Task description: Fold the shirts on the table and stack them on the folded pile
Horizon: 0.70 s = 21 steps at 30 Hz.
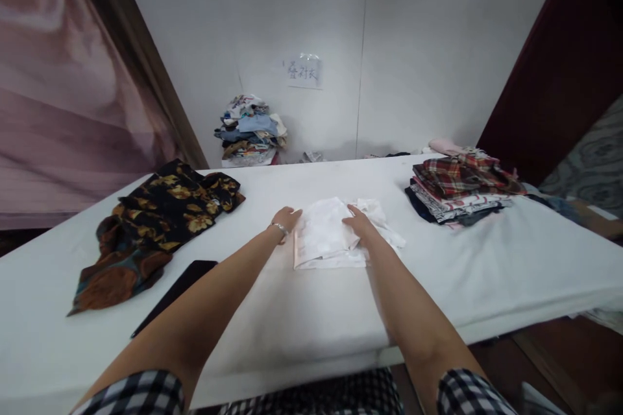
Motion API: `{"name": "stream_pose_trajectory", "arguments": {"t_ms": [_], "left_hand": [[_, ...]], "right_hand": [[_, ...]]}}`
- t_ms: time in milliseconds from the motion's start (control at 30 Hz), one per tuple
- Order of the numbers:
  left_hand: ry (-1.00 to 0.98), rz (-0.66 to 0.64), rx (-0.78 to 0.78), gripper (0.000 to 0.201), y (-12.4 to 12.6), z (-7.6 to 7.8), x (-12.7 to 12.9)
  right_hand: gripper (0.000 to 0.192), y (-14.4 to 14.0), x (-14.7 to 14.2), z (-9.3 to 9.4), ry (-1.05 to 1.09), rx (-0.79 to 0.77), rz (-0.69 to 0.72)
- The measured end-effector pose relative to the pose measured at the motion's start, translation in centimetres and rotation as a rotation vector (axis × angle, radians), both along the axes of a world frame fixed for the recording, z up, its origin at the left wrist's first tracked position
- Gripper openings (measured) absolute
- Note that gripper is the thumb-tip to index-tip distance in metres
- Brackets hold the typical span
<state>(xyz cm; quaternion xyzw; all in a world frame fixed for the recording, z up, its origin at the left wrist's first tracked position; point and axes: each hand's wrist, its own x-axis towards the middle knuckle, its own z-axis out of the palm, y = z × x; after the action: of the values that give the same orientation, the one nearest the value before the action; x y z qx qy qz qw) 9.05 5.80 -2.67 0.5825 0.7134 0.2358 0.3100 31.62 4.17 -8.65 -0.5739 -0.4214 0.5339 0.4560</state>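
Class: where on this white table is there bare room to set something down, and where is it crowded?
Bare table lies before the white garment, and between it and the folded stack. Crowded at left: patterned shirt and phone.

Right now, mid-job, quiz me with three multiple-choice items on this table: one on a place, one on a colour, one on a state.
1. Where does the folded stack of plaid and striped clothes sit on the white table?
A. at its right side
B. at its near left corner
C. under the hands

2. What colour is the garment under the hands?
A. black
B. white
C. red

3. How do the hands stand on it?
A. both lifted clear of it
B. one holds a phone
C. both rest flat on it

Answers:
1 A, the stack lies right of the white garment.
2 B, it is nearly as pale as the table.
3 C, the left hand presses its left edge and the right hand lies on top.
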Motion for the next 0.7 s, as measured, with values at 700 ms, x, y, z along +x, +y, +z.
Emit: {"name": "stream_pose_trajectory", "arguments": {"t_ms": [700], "left_hand": [[0.047, -0.011, -0.036, 0.028, 1.2, -3.3, -0.1]], "right_hand": [[0.067, -2.9, -0.5, 1.8, -0.808, 0.155, 0.127]]}}
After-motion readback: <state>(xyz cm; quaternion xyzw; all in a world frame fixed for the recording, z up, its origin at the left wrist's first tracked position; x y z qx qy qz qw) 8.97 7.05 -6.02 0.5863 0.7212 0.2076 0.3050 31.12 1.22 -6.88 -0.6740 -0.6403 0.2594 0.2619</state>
